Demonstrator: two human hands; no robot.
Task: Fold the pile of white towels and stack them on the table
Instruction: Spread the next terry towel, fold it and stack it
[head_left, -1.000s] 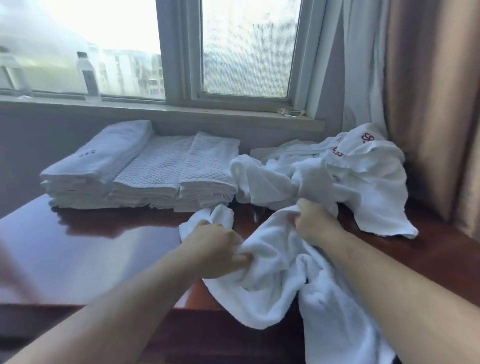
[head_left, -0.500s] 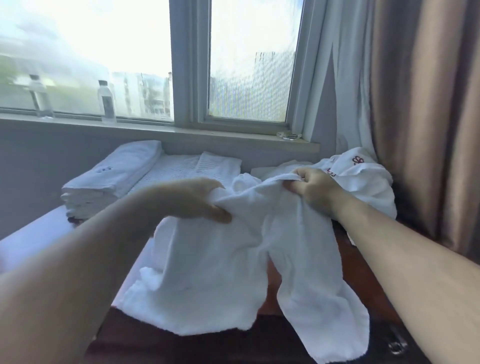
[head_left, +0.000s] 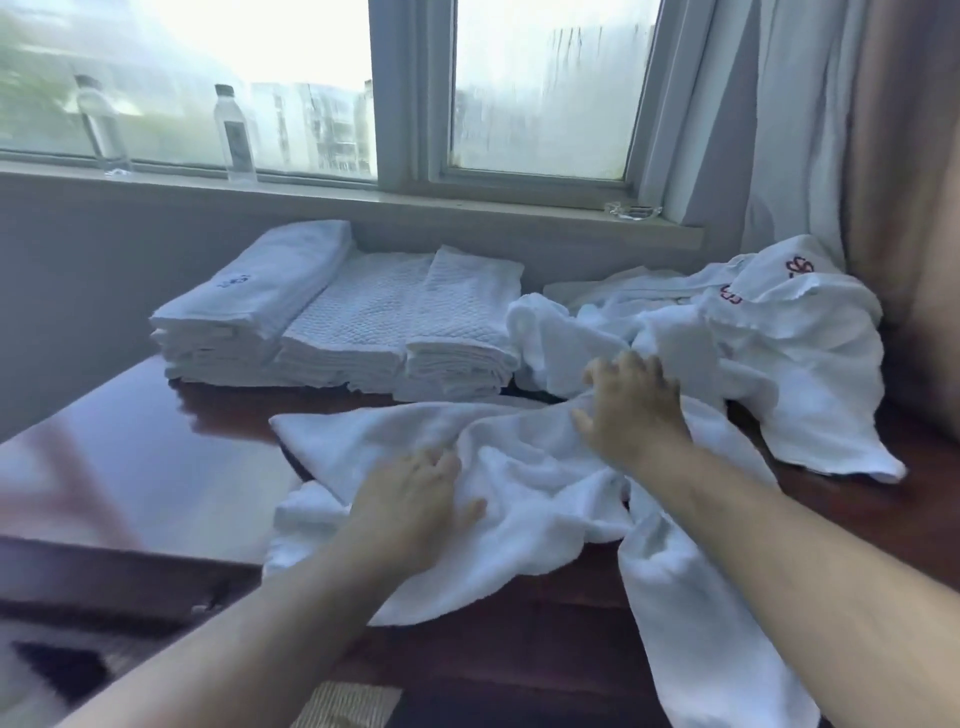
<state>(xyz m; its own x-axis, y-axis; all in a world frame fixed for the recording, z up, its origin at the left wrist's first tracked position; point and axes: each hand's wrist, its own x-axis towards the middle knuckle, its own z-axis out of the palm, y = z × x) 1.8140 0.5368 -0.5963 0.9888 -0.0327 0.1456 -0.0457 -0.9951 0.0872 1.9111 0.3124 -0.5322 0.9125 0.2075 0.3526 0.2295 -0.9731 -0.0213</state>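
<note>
A crumpled white towel (head_left: 524, 488) lies across the dark wooden table (head_left: 135, 457), one end hanging over the front edge. My left hand (head_left: 415, 499) rests palm down on its near left part with fingers spread. My right hand (head_left: 631, 410) lies flat on its far edge, fingers straight. Behind it, at the back right, is the loose pile of white towels (head_left: 753, 358), some with red embroidery. Stacks of folded white towels (head_left: 343, 322) sit at the back left under the window.
Two clear water bottles (head_left: 234, 135) stand on the windowsill (head_left: 363, 200), and a small glass dish (head_left: 631, 210) sits at its right end. Curtains (head_left: 883, 156) hang at the right. The table's left half shines with window light.
Both hands have lowered the towel from the air onto the table and let go of their grips. They now lie flat on it, and the view has tilted down.
</note>
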